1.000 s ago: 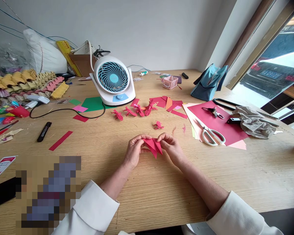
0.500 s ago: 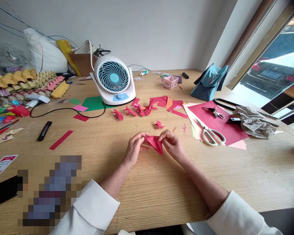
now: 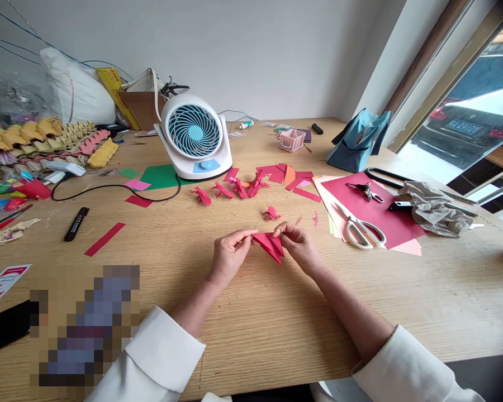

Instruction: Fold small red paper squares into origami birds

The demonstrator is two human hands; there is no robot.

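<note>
A folded piece of red paper (image 3: 270,245) is held just above the table, its pointed lower end toward me. My left hand (image 3: 231,254) pinches its left corner between thumb and fingers. At the upper right edge, my right hand (image 3: 298,245) is closed on the same paper. Just beyond my hands lies a small folded red paper figure (image 3: 271,213). Several more such figures (image 3: 238,188) stand in a row in front of the fan.
A white fan (image 3: 197,139) stands at the back. White-handled scissors (image 3: 364,229) and keys (image 3: 366,191) rest on red sheets (image 3: 339,190) to the right. A black marker (image 3: 76,224) and a red strip (image 3: 104,239) lie left. A blue bag (image 3: 356,142) sits back right.
The folded paper has shifted slightly right and its folds sit a little wider apart. My left fingers have drawn together at its corner; the lower ones no longer reach under it.
</note>
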